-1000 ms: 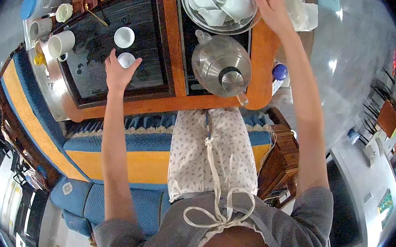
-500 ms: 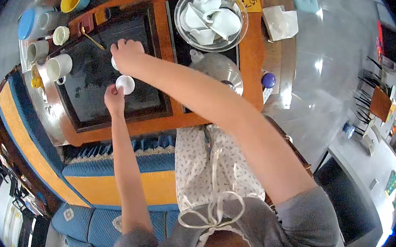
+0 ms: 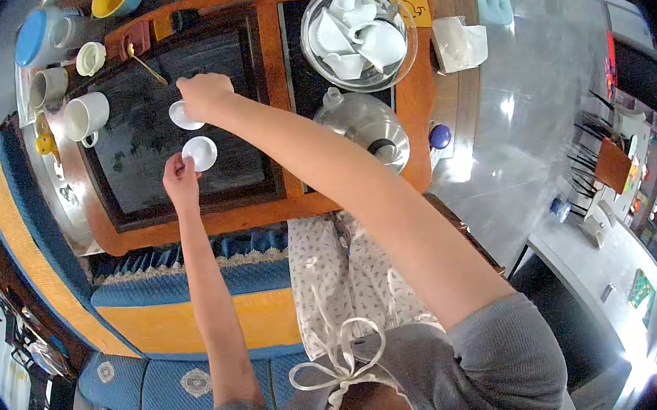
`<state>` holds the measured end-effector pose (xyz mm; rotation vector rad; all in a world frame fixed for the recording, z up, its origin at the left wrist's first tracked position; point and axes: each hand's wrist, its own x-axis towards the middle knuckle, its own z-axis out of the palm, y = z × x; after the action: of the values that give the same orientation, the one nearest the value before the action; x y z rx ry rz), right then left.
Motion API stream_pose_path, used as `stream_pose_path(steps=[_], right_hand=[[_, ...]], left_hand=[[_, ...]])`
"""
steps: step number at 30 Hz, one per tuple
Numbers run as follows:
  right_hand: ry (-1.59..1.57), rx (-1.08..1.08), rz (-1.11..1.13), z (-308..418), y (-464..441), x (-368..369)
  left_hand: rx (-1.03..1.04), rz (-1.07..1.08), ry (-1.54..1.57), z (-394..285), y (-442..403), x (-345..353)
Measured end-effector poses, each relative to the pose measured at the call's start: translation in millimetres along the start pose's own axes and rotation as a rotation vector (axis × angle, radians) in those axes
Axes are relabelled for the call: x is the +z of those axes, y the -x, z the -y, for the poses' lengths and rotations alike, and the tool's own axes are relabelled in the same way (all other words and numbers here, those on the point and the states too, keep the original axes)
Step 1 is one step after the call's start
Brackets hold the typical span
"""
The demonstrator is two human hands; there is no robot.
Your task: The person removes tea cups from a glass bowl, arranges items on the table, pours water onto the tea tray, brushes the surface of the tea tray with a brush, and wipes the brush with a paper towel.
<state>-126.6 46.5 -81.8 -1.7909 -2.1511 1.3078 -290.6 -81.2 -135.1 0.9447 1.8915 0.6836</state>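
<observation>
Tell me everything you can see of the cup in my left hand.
The cup is small, round, plain white and smooth, like porcelain, with no handle visible. The left hand pinches its edge with the fingers. It is over the dark panel, near the right hand; whether it rests there is unclear.

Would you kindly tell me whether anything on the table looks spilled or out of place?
Mostly no. The one oddity is the uneven blotches on the black panel, left of the white cups: they break up its dark surface and may be spilled water, though I cannot tell.
</observation>
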Motion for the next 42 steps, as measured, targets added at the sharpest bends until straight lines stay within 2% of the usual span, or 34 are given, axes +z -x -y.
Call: stream_pose_path(steps=[3,4,6,10,14,16,17,20,21,23,27,29,33,37,42], right_hand=[[-0.122,-0.009,-0.103,14,21,-26],[-0.269,-0.013,-0.057,15,34,-41],[-0.564,-0.027,0.034,12,64,-74],[-1.044,0.015,0.184,-24,132,-133],[-1.338,0.210,0.014,-86,189,-175],[-1.264,0.242,-0.104,-120,207,-186],[-1.285,0.238,-0.174,-128,213,-189],[-1.298,0.223,-0.377,-143,219,-190],[-1.270,0.220,-0.442,-149,218,-188],[-1.189,0.259,-0.604,-156,212,-185],[-0.764,0.117,-0.761,-179,189,-168],[-0.461,0.038,-0.862,-187,178,-159],[-0.191,0.121,-0.838,-157,171,-152],[0.091,0.038,-0.920,-158,158,-136],[0.041,0.045,-0.880,-165,156,-131]], left_hand=[[-0.006,0.026,0.208,-15,9,-14],[-0.022,0.021,0.168,-28,15,-18],[-0.058,0.103,0.309,-43,20,-27],[-0.117,0.108,0.487,-92,29,-26],[-0.199,0.152,0.689,-97,23,-22],[-0.320,0.146,0.884,-90,20,-18],[-0.279,0.282,0.994,-81,17,-15],[-0.337,0.078,1.126,-113,33,15],[-0.283,0.191,1.171,-106,31,15],[-0.249,0.221,1.214,-91,29,17],[-0.188,0.199,1.294,-95,34,26],[-0.171,0.300,1.363,-93,35,25],[-0.155,0.362,1.414,-80,31,19],[-0.198,0.099,1.307,-83,38,20],[-0.237,0.054,1.216,-78,42,16]])
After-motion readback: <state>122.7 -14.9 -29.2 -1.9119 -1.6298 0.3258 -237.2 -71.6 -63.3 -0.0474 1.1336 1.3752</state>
